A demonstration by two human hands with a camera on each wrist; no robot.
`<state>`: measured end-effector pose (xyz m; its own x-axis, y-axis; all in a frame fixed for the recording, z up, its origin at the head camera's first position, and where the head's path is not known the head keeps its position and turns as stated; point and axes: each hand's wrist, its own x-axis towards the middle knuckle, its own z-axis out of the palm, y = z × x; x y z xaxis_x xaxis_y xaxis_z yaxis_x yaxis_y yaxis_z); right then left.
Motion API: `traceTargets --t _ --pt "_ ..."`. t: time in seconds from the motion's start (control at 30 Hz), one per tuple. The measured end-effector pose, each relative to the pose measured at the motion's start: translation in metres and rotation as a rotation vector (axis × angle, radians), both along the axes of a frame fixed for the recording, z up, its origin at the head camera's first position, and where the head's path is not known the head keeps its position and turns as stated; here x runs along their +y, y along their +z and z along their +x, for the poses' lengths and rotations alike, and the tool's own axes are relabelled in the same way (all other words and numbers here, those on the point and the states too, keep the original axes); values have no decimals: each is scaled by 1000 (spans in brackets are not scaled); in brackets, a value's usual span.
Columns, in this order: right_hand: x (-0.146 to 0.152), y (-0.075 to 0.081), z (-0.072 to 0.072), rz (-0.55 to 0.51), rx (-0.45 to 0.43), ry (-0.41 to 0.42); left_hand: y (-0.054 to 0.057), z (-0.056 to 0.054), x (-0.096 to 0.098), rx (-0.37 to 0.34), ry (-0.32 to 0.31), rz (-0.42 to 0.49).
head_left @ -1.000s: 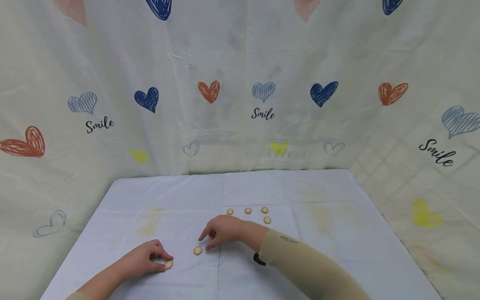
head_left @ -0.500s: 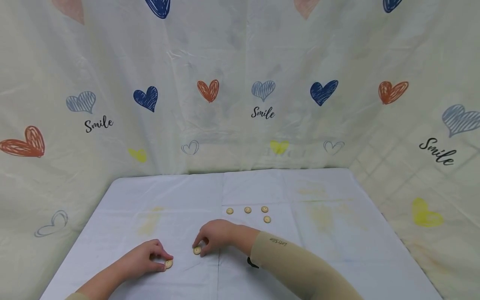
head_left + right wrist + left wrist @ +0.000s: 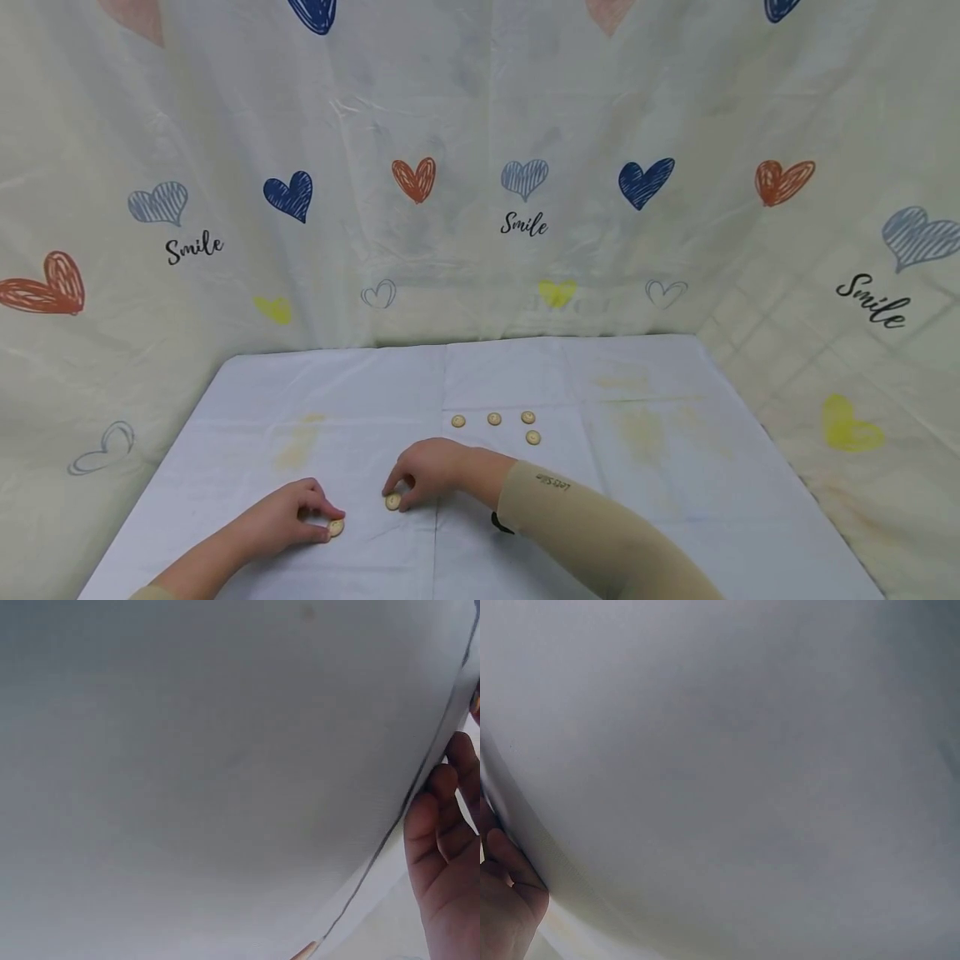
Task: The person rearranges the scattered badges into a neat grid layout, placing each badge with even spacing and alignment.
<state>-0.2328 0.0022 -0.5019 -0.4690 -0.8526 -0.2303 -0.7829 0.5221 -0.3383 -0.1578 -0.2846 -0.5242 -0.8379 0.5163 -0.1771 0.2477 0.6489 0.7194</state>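
Observation:
On the white cloth, my left hand [image 3: 288, 515] pinches a small round wooden disc [image 3: 337, 527] by its edge, between thumb and fingertip. To the right and slightly farther away, my right hand [image 3: 431, 471] has thumb and index finger at opposite edges of a second wooden disc [image 3: 392, 501], which lies flat. Small marks on the discs are too fine to read. At the lower left of the left wrist view, part of the left hand [image 3: 510, 900] shows, fingers bent. Fingers of the right hand [image 3: 450, 847] appear at the right edge of the right wrist view.
Behind the right hand, several more wooden discs lie on the cloth: three in a row, such as the middle one [image 3: 494, 419], and another disc [image 3: 533, 437] in front of the row's right end. A heart-patterned curtain [image 3: 465, 250] hangs behind the white-covered table [image 3: 637, 517].
My right hand has moved left and slightly down onto the nearer disc, and its thumb and index finger have closed in at the edges. The left hand has stayed in place.

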Motion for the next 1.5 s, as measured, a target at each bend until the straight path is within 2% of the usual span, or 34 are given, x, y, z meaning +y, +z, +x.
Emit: traceTargets --t 0.37,0.67,0.93,1.17,1.37,1.5 --pt "-1 2 0 7 7 12 3 1 1 -2 2 8" --pt "3 -2 -1 -25 -36 -32 5 1 2 -4 -4 11" --pt "17 -6 -7 -74 -69 -73 4 1 2 -3 -4 9" --pt "50 -1 -18 -122 -82 -168 3 0 0 -7 -9 18" --pt "96 8 -27 -160 -126 -295 2 1 0 -34 -7 31" --pt "130 13 -34 -179 -119 -386 2 1 0 -26 1 22"
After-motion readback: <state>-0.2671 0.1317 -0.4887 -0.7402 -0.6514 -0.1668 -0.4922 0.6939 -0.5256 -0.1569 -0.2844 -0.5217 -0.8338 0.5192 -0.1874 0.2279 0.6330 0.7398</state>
